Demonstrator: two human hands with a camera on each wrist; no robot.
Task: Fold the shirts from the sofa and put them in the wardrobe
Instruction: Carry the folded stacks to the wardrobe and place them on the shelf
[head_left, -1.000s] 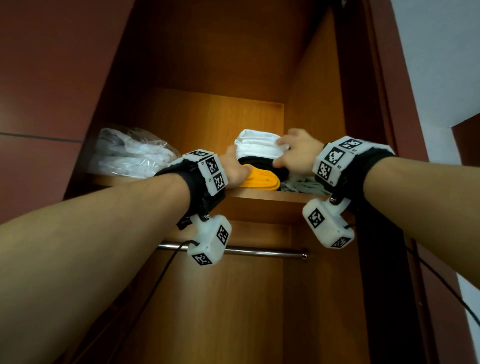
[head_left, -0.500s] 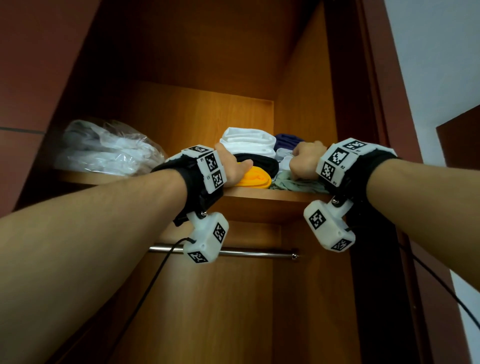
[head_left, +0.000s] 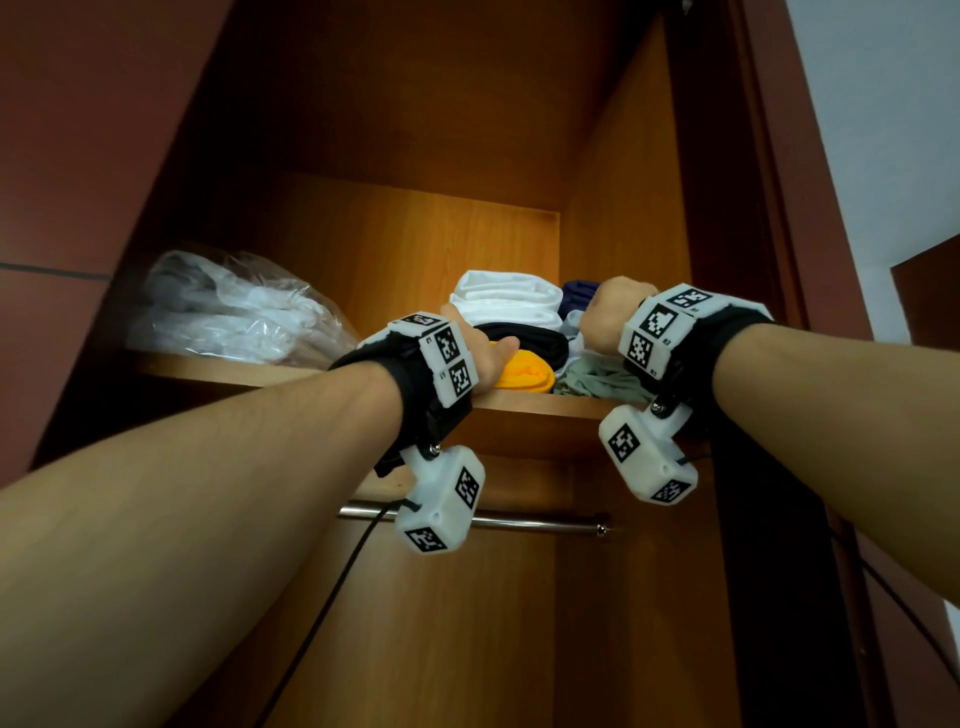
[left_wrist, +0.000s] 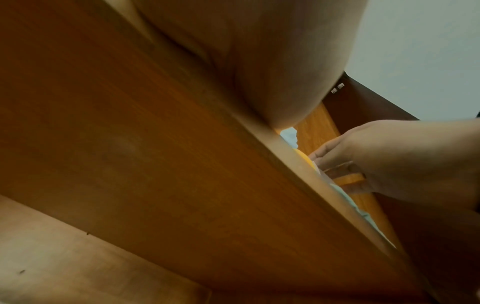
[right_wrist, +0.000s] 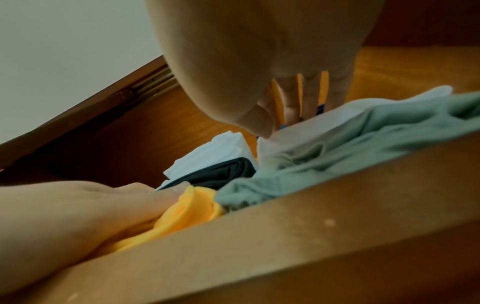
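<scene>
Wardrobe (head_left: 613, 156) interior, wood shelf (head_left: 519, 402) above a metal rail (head_left: 540, 524). On the shelf from left: plastic bag (head_left: 228, 312); left hand (head_left: 480, 353) with thumb and fingers pressed against the yellow shirt (head_left: 524, 370) at the bottom of a folded stack under black shirt (head_left: 530, 340) and white shirt (head_left: 506, 299); green shirt (head_left: 597, 382) crumpled beside. Right hand (head_left: 608, 317) over a white garment (right_wrist: 311, 131), fingers (right_wrist: 309, 90) straight, reaching down behind it, gripping nothing visibly.
</scene>
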